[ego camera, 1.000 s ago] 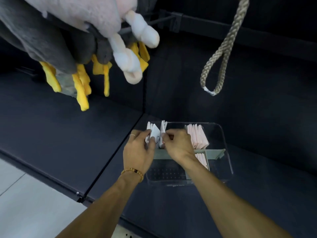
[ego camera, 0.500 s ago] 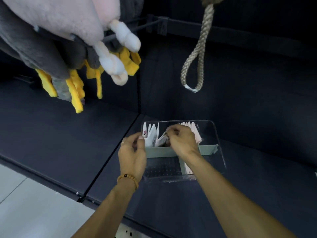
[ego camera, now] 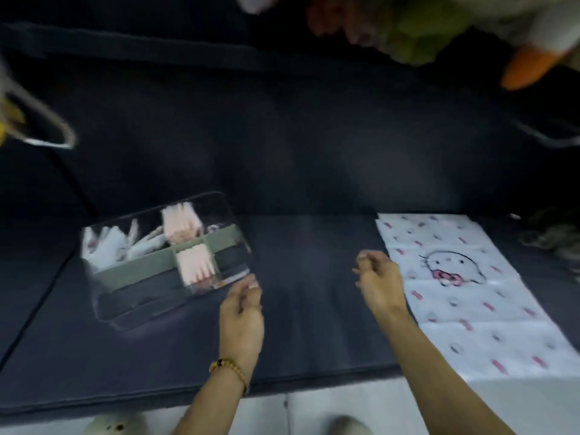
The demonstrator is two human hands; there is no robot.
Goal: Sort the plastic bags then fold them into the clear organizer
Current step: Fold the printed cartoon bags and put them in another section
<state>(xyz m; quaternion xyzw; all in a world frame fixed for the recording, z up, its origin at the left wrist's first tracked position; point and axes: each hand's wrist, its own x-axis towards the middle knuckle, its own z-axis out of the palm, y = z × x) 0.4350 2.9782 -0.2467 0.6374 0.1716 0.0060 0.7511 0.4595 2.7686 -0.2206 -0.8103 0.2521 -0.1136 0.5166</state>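
Since the prior frame both hands had come out of the clear organizer point(ego camera: 163, 255); view had swung right, frame blurred w/ motion. I logged the left hand point(ego camera: 241, 312) just beside the organizer's near-right corner, fingers loosely curled, holding nothing; contact w/ the corner could not be confirmed. Right hand point(ego camera: 381, 277) hung over the dark mat point(ego camera: 307, 340), fingers loosely curled, empty; it sat just left of a flat plastic bag point(ego camera: 470, 296), apart from it as far as I could tell. Beaded bracelet point(ego camera: 230, 370) on left wrist.

Organizer sat left on the mat, tilted in view; grey-green dividers point(ego camera: 141, 265) split it into compartments; folded white bags point(ego camera: 116, 246) stood in the far-left compartment; folded pink bags point(ego camera: 182, 224) in the far-middle one; more pink bags point(ego camera: 196, 266) in the near-middle one; near-left section showed only dark floor.

Flat bag lay spread on the mat at right, white w/ pink marks and a cartoon face, crease lines visible. Plush toys point(ego camera: 439, 29) hung overhead, blurred; pale floor point(ego camera: 361, 400) at bottom edge.
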